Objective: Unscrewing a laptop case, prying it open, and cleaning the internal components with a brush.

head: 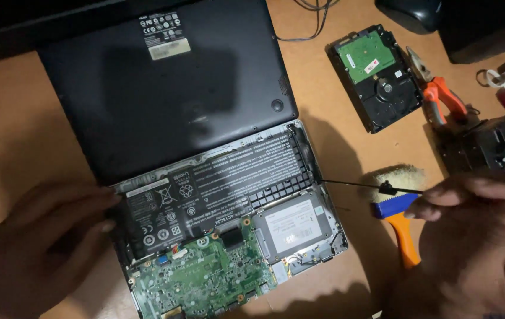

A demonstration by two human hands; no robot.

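Left hand (39, 248) lies spread on the open laptop (205, 195), frame centre, steadying it. Right hand (477, 230), lower right, pinches a thin screwdriver (370, 186), tip at the laptop's right edge.

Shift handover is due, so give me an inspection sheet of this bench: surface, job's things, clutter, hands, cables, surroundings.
Surface: tan wooden table, dimly lit.
Job's things: opened laptop, its black bottom cover swung back; battery, green mainboard and silver drive exposed.
Clutter: bare hard disk, orange-handled pliers, brush with orange handle, dark device at right.
Hands: left hand rests on the laptop's left edge; right hand pinches a thin black tool whose tip meets the laptop's right edge.
Cables: dark cable at top.
Surroundings: black objects along the top edge; too dark to identify.
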